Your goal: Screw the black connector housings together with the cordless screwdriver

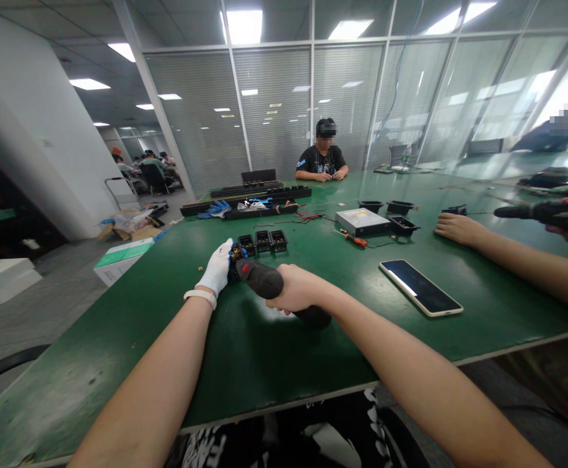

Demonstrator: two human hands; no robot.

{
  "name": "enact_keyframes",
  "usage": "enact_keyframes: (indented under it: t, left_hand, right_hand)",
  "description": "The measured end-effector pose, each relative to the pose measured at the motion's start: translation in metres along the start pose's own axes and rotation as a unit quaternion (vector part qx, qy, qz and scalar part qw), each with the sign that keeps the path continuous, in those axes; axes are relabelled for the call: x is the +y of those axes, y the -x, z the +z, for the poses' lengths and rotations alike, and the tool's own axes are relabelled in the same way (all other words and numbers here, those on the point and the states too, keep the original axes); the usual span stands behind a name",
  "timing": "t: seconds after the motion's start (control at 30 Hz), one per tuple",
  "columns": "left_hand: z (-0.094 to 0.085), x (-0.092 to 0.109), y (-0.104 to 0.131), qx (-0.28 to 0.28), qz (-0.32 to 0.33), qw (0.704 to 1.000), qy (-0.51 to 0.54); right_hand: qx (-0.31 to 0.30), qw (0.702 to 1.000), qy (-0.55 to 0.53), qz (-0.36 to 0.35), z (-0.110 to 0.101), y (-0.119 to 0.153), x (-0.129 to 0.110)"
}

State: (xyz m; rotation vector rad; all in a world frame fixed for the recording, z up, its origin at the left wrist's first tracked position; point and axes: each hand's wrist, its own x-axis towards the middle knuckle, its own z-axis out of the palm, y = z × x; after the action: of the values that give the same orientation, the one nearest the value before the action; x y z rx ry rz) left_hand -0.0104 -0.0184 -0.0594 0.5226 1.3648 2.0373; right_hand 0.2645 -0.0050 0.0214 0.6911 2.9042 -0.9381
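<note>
Black trays [263, 241] sit near the drill [260, 279] — phone [420, 287] apart.

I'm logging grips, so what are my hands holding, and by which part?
Your right hand grips a power drill by its handle. Your gloved left hand holds a small black box at its left side; exact finger placement is unclear.

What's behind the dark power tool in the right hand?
Past the power tool, held by the right hand, the gloved left hand holds a black part bearing brass-coloured bits. The tool's body hides its own tip and some of that part.
</note>
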Motion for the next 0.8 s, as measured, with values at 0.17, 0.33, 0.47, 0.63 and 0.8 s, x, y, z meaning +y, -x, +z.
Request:
enact_keyframes:
  t: [0.17, 0.33, 0.47, 0.63, 0.8]
  left_hand:
    - [0.002, 0.003, 0.005, 0.023, -0.002, 1.0, -0.013]
    - [-0.001, -0.001, -0.004, 0.016, 0.016, 1.0, -0.015]
    - [-0.002, -0.004, -0.009, 0.017, 0.009, 1.0, -0.014]
    - [-0.003, -0.004, -0.007, 0.007, 0.021, 1.0, -0.014]
    - [-0.006, -0.002, -0.004, -0.001, 0.029, 0.999, -0.037]
  right_hand:
    - [0.003, 1.0, 0.007, -0.002, 0.0, 0.0, 0.0]
    - [0.002, 1.0, 0.017, -0.002, 0.0, 0.0, 0.0]
    - [0.003, 1.0, 0.017, -0.006, 0.001, -0.001, 0.001]
    - [0.005, 1.0, 0.013, -0.006, 0.001, -0.001, 0.002]
    - [0.008, 1.0, 0.012, 0.004, 0.0, 0.001, 0.0]
